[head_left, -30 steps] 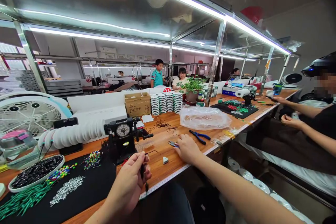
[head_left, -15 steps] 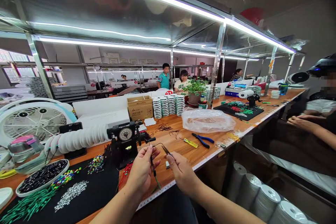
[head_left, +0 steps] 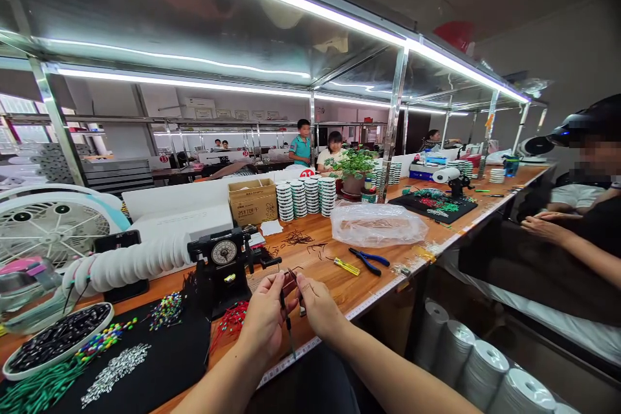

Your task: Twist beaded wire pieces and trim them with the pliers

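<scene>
My left hand (head_left: 264, 317) is closed in a pinch on a thin black cord (head_left: 288, 312). The cord's lower part hangs below my fingers and ends in green near the table's front edge. My right hand (head_left: 320, 310) is closed around small pointed scissors (head_left: 292, 275), mostly hidden by the hand. Their dark tips meet the upper part of the cord, right beside my left fingertips. Just behind my hands stands a black winding machine (head_left: 220, 265) with a round dial and a crank. Red cords (head_left: 231, 320) lie by its base.
On the left, a black mat (head_left: 169, 362) bears silver rings (head_left: 119, 369), coloured beads (head_left: 167, 310) and green cords (head_left: 43, 381). Blue-handled pliers (head_left: 371, 261), a yellow tool (head_left: 347, 266) and a plastic bag (head_left: 378, 223) lie beyond my hands. A co-worker's hands (head_left: 543, 225) are at right.
My right hand has moved left and closer to my left hand, bringing the scissors' tips onto the cord. The view has shifted slightly to the right.
</scene>
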`<action>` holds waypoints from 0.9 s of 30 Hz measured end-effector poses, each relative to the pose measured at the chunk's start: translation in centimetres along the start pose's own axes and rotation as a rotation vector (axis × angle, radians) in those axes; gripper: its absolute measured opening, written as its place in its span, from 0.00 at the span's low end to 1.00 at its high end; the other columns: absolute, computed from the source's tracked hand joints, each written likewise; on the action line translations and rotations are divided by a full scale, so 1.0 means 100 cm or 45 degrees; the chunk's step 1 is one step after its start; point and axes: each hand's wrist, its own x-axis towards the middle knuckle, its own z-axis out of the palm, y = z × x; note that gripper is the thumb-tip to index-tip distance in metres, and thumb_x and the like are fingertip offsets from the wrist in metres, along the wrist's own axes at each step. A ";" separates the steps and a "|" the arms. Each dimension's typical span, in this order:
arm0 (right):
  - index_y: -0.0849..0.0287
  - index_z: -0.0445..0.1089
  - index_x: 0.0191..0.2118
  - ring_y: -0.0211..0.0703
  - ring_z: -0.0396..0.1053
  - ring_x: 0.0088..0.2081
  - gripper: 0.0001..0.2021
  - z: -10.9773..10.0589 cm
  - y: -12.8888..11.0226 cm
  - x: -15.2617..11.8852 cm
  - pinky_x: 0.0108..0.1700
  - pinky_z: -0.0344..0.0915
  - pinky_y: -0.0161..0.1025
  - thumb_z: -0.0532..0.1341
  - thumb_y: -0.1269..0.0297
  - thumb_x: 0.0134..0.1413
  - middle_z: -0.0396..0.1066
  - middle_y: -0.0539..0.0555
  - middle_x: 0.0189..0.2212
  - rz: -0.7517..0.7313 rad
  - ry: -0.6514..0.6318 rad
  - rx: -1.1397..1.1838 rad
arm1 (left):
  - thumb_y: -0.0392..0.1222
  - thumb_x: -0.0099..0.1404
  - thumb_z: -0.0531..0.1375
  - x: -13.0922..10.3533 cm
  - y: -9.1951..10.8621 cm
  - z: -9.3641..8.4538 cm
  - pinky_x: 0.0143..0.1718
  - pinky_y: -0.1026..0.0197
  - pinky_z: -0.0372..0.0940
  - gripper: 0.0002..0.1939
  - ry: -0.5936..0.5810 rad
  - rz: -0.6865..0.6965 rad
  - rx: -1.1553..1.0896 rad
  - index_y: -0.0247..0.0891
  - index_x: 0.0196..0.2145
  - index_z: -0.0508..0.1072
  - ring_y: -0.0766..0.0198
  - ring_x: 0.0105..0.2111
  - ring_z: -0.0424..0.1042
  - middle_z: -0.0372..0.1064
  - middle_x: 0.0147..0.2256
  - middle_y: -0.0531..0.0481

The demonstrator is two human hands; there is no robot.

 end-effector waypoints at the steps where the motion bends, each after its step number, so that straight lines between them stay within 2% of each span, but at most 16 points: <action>1: 0.59 0.60 0.22 0.38 0.58 0.24 0.25 0.000 0.001 0.001 0.26 0.54 0.35 0.42 0.48 0.61 0.60 0.50 0.20 -0.003 0.006 -0.018 | 0.33 0.61 0.59 0.001 0.000 0.000 0.21 0.70 0.66 0.00 0.003 -0.005 0.003 0.34 0.31 0.69 0.68 0.25 0.73 0.74 0.32 0.47; 11: 0.60 0.66 0.25 0.40 0.63 0.28 0.24 -0.004 0.011 0.012 0.31 0.55 0.36 0.41 0.57 0.64 0.67 0.53 0.23 -0.004 0.066 -0.342 | 0.32 0.63 0.55 0.018 -0.009 0.010 0.18 0.71 0.64 0.05 0.080 -0.050 0.064 0.35 0.30 0.68 0.68 0.28 0.73 0.72 0.34 0.46; 18: 0.62 0.69 0.32 0.44 0.68 0.33 0.25 -0.028 0.022 0.024 0.34 0.59 0.37 0.38 0.61 0.65 0.71 0.58 0.27 0.041 0.093 -0.755 | 0.36 0.63 0.56 0.032 -0.014 0.012 0.17 0.71 0.62 0.04 0.162 -0.070 0.139 0.36 0.29 0.66 0.69 0.27 0.72 0.68 0.34 0.49; 22: 0.67 0.70 0.39 0.51 0.68 0.38 0.16 -0.036 0.027 0.031 0.38 0.60 0.42 0.47 0.63 0.62 0.69 0.66 0.39 0.063 0.102 -1.048 | 0.37 0.62 0.57 0.027 -0.012 0.012 0.14 0.74 0.55 0.03 0.168 -0.082 0.191 0.37 0.30 0.67 0.73 0.23 0.69 0.66 0.33 0.53; 25: 0.66 0.71 0.36 0.52 0.65 0.44 0.11 -0.041 0.029 0.040 0.44 0.60 0.43 0.55 0.65 0.56 0.67 0.66 0.43 0.054 0.041 -1.204 | 0.38 0.62 0.57 0.022 -0.008 0.011 0.14 0.73 0.53 0.04 0.158 -0.087 0.226 0.37 0.30 0.67 0.73 0.21 0.68 0.65 0.31 0.54; 27: 0.66 0.71 0.38 0.54 0.62 0.48 0.11 -0.052 0.030 0.050 0.48 0.58 0.45 0.57 0.64 0.56 0.66 0.66 0.44 0.072 0.024 -1.278 | 0.39 0.62 0.57 0.019 -0.006 0.010 0.14 0.73 0.53 0.04 0.153 -0.088 0.245 0.37 0.30 0.67 0.74 0.20 0.67 0.65 0.31 0.54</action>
